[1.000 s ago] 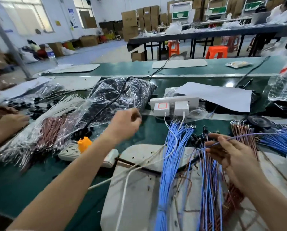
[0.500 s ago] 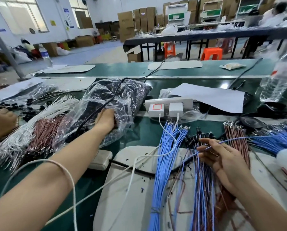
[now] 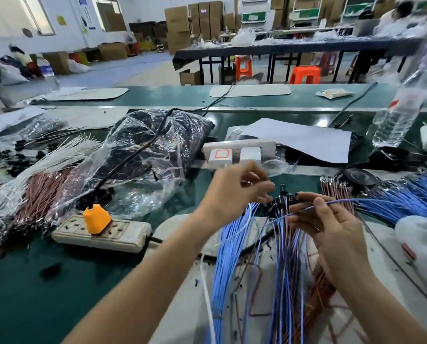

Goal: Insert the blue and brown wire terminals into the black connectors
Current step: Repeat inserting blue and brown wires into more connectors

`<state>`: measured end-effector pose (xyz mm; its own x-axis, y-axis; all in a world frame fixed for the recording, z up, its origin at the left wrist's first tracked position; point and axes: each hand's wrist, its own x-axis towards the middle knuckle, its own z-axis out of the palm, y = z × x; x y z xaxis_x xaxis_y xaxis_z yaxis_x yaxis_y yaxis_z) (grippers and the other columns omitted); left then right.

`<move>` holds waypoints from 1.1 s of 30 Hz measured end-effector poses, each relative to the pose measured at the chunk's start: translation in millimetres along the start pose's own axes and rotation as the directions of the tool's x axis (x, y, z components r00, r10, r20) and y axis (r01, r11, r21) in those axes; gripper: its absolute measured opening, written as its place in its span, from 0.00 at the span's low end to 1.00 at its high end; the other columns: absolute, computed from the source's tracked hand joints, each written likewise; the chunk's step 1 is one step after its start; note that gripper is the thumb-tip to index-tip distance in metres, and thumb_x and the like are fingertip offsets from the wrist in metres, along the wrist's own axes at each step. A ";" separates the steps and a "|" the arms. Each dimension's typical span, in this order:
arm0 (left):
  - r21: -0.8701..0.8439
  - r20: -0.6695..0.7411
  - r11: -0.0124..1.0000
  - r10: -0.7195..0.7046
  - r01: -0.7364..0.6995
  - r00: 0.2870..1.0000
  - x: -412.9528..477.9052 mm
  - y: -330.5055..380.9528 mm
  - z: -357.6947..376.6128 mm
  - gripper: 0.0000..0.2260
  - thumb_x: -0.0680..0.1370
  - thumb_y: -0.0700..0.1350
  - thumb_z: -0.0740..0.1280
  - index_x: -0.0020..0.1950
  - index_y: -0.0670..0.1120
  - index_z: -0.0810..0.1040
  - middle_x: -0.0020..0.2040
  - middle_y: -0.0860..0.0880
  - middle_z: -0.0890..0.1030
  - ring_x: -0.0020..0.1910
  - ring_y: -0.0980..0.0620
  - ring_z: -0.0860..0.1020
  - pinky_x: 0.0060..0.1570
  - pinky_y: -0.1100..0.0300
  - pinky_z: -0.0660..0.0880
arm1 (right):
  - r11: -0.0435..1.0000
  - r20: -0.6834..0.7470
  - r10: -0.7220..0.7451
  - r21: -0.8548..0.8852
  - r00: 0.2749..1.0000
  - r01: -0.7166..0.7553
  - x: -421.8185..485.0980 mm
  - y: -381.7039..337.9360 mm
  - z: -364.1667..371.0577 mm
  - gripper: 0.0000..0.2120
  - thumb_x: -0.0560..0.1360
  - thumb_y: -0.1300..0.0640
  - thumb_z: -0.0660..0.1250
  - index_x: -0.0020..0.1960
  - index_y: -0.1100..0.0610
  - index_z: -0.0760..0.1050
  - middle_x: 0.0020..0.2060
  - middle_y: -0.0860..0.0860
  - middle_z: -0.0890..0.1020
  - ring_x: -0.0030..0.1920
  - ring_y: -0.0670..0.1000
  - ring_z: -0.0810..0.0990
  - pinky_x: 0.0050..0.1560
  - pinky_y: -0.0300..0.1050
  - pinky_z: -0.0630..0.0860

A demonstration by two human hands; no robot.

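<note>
Over the wire bundle [image 3: 285, 264], palm-up right hand [image 3: 331, 227], blue wire [image 3: 344, 201] pinched.

The left hand [image 3: 232, 192] is motion-blurred, so whether its grip holds anything cannot be told.

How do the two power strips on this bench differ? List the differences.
The near power strip holds one orange plug; the far power strip holds two white chargers. The near power strip looks yellowed and grubby; the far power strip looks clean white. Both lie flat on the green bench with something plugged in.
</note>
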<state>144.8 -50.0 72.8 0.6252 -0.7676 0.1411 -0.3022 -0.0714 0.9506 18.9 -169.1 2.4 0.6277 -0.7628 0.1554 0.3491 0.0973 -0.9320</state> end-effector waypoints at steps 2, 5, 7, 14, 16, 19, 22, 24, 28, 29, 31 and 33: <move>-0.090 -0.033 0.996 0.020 -0.022 0.999 -3.9 -25.3 24.8 0.06 0.72 0.34 0.72 0.46 0.43 0.80 0.43 0.43 0.83 0.41 0.50 0.83 0.48 0.59 0.80 | 0.974 -0.051 -0.185 -0.143 0.981 0.177 -2.3 -5.0 0.0 0.13 0.82 0.58 0.55 0.48 0.56 0.77 0.35 0.52 0.83 0.35 0.51 0.82 0.38 0.39 0.79; -0.198 -0.027 0.979 0.048 -0.052 0.998 -8.6 -52.8 38.0 0.13 0.71 0.32 0.72 0.49 0.48 0.82 0.44 0.49 0.85 0.47 0.53 0.83 0.52 0.63 0.77 | 0.904 -0.075 -0.369 -0.263 0.927 0.338 -5.6 -10.7 0.7 0.13 0.80 0.52 0.54 0.48 0.54 0.76 0.36 0.53 0.82 0.36 0.53 0.81 0.39 0.41 0.78; -0.205 -0.013 0.974 0.101 -0.101 0.995 -8.9 -61.5 42.4 0.13 0.72 0.33 0.72 0.51 0.49 0.82 0.45 0.51 0.85 0.49 0.52 0.83 0.54 0.63 0.77 | 0.892 -0.074 -0.401 -0.259 0.913 0.371 -8.2 -11.9 2.0 0.13 0.81 0.51 0.54 0.48 0.55 0.75 0.37 0.55 0.82 0.35 0.55 0.81 0.39 0.42 0.78; -0.184 -0.048 0.964 0.188 -0.194 0.981 -10.8 -66.0 41.2 0.13 0.73 0.35 0.71 0.52 0.52 0.82 0.50 0.52 0.84 0.51 0.53 0.82 0.54 0.63 0.76 | 0.848 -0.039 -0.494 -0.240 0.869 0.472 -16.7 -12.5 7.1 0.16 0.82 0.44 0.54 0.46 0.53 0.72 0.37 0.53 0.83 0.33 0.55 0.83 0.37 0.44 0.79; -0.186 -0.056 0.957 0.216 -0.222 0.975 -10.1 -67.4 41.1 0.15 0.74 0.32 0.68 0.52 0.51 0.81 0.54 0.52 0.83 0.56 0.54 0.80 0.58 0.62 0.75 | 0.838 -0.067 -0.521 -0.227 0.851 0.496 -17.0 -13.6 7.6 0.14 0.81 0.44 0.54 0.46 0.50 0.72 0.37 0.53 0.83 0.32 0.55 0.82 0.37 0.43 0.79; -0.156 -0.081 0.956 0.236 -0.247 0.968 -9.4 -66.8 40.7 0.15 0.74 0.32 0.66 0.54 0.48 0.82 0.57 0.50 0.81 0.58 0.55 0.79 0.59 0.64 0.74 | 0.821 -0.086 -0.553 -0.231 0.829 0.523 -15.4 -14.1 7.1 0.13 0.82 0.45 0.54 0.46 0.50 0.72 0.37 0.51 0.83 0.33 0.54 0.82 0.37 0.44 0.78; -0.126 -0.103 0.955 0.255 -0.267 0.961 -8.7 -68.0 39.6 0.11 0.74 0.32 0.68 0.52 0.44 0.83 0.53 0.49 0.82 0.55 0.55 0.80 0.55 0.64 0.75 | 0.785 -0.031 -0.588 -0.263 0.808 0.561 -15.2 -13.6 6.0 0.12 0.83 0.46 0.53 0.48 0.47 0.73 0.39 0.50 0.82 0.34 0.53 0.82 0.38 0.45 0.78; -0.134 -0.084 0.958 0.243 -0.252 0.967 -9.0 -69.9 40.4 0.13 0.74 0.32 0.68 0.53 0.46 0.82 0.52 0.48 0.82 0.54 0.52 0.80 0.57 0.59 0.75 | 0.747 0.035 -0.618 -0.285 0.785 0.601 -16.5 -13.5 5.9 0.11 0.83 0.48 0.53 0.49 0.45 0.73 0.40 0.49 0.82 0.36 0.52 0.82 0.38 0.46 0.77; -0.123 -0.064 0.953 0.272 -0.278 0.960 -9.7 -69.8 41.9 0.15 0.72 0.30 0.70 0.55 0.46 0.80 0.54 0.48 0.80 0.53 0.51 0.80 0.58 0.58 0.76 | 0.649 0.169 -0.673 -0.333 0.720 0.684 -18.8 -13.5 3.3 0.12 0.84 0.50 0.51 0.50 0.50 0.72 0.43 0.50 0.80 0.40 0.50 0.82 0.41 0.45 0.76; -0.096 -0.069 0.948 0.299 -0.305 0.952 -9.5 -70.3 42.6 0.14 0.72 0.30 0.70 0.54 0.44 0.80 0.54 0.48 0.80 0.53 0.52 0.80 0.57 0.58 0.76 | 0.637 0.184 -0.674 -0.344 0.715 0.690 -18.8 -13.6 2.8 0.12 0.84 0.50 0.51 0.50 0.52 0.71 0.43 0.51 0.80 0.40 0.50 0.82 0.41 0.45 0.76; -0.079 -0.080 0.942 0.319 -0.325 0.944 -8.8 -71.5 43.0 0.11 0.72 0.31 0.71 0.52 0.42 0.81 0.54 0.49 0.79 0.53 0.52 0.80 0.56 0.59 0.76 | 0.639 0.192 -0.667 -0.351 0.720 0.685 -19.4 -13.6 3.0 0.13 0.84 0.51 0.51 0.49 0.54 0.71 0.43 0.51 0.80 0.40 0.49 0.81 0.41 0.44 0.76; -0.086 -0.084 0.941 0.321 -0.328 0.943 -8.8 -71.7 42.4 0.11 0.71 0.31 0.71 0.51 0.43 0.82 0.54 0.51 0.80 0.53 0.53 0.80 0.55 0.60 0.77 | 0.656 0.177 -0.657 -0.346 0.733 0.671 -20.7 -13.4 4.8 0.14 0.84 0.50 0.51 0.48 0.55 0.71 0.41 0.52 0.79 0.39 0.50 0.81 0.41 0.43 0.76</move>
<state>130.4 -65.1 -8.4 0.5536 -0.6933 0.4614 -0.4275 0.2388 0.8719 4.6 -151.5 13.3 0.3540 -0.5099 0.7840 0.4090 -0.6695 -0.6201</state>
